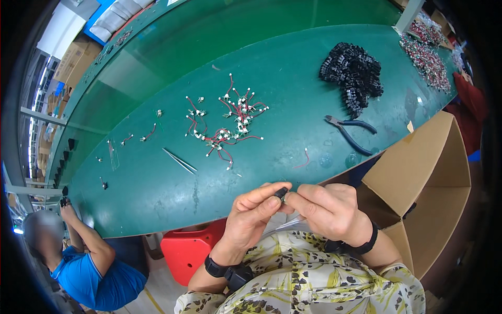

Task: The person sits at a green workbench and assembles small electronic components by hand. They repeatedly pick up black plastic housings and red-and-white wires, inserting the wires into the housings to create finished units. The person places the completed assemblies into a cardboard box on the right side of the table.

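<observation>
One small black part point(282, 192) is held at the near edge of a green table point(261, 167), pinched by the left hand point(250, 213) between thumb and forefinger. On the right hand point(332, 212), thumb and forefinger are pressed together beside it; what is gripped there cannot be told. Fine handwork appears in progress, and a steady pinch seems called for. The part's long axis is slanted, its far end seemingly pointed right.

red stool point(184, 255), bottom | open cardboard box point(436, 209), right | blue-shirted co-worker point(102, 277), lower left | dark-red fabric point(469, 99), far right
</observation>
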Motion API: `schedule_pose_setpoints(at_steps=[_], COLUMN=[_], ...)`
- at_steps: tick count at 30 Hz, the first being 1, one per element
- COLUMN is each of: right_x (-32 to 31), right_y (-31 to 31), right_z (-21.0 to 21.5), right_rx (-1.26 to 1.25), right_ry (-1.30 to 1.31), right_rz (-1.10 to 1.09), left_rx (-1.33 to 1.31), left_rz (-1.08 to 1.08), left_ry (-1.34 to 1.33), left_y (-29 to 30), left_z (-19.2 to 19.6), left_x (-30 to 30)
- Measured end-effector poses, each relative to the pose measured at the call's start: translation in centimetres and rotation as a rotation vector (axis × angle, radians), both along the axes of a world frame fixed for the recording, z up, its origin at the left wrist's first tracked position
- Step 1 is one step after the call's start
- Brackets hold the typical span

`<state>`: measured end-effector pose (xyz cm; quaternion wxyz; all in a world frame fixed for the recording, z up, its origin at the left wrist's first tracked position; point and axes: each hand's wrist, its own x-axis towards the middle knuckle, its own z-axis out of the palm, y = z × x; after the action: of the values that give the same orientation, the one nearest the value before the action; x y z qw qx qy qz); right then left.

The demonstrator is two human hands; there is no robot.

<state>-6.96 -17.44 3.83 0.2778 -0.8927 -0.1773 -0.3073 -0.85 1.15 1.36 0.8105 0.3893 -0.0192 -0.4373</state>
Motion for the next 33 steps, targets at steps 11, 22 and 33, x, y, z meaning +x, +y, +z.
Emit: schedule_pose_setpoints(at_steps=[11, 22, 33], right_x=[-0.4, 0.2, -0.1], right_y=[0.4, 1.4, 1.1], right_z=[-0.6, -1.5, -1.0], right_rx=[0.077, 0.134, 0.117], right_ry=[0.105, 0.052, 0.096], right_rz=[-0.134, -0.138, -0.102], left_rx=[0.171, 0.177, 0.062], left_rz=[0.023, 0.088, -0.019], left_ry=[-0.127, -0.165, -0.199], left_y=[-0.6, -0.8, -0.1], left_z=[0.2, 0.2, -0.6], left_x=[-0.2, -0.1, 0.5])
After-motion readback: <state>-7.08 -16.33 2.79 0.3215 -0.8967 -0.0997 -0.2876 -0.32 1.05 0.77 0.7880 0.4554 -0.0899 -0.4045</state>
